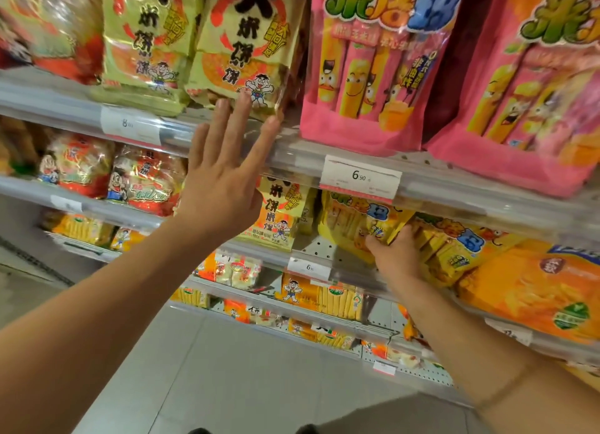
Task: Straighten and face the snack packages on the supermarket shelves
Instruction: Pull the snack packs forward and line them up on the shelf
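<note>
Head view: the left hand [224,173], fingers spread, is squaring a rice-cracker bag [246,43] while the right hand [397,255] is gripping a yellow pack [354,222] to face it.

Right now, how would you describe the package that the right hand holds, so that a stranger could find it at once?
Find the white 6.90 price tag on the shelf rail under the tall pink snack bags. Just below it, one shelf down, the right hand grips a bright yellow plastic snack bag. Unlike the upright yellow bags to its right, it leans over.

price tag [362,177]: 6.90 | left price tag [125,123]: 8 | lower price tag [309,267]: 6
</note>
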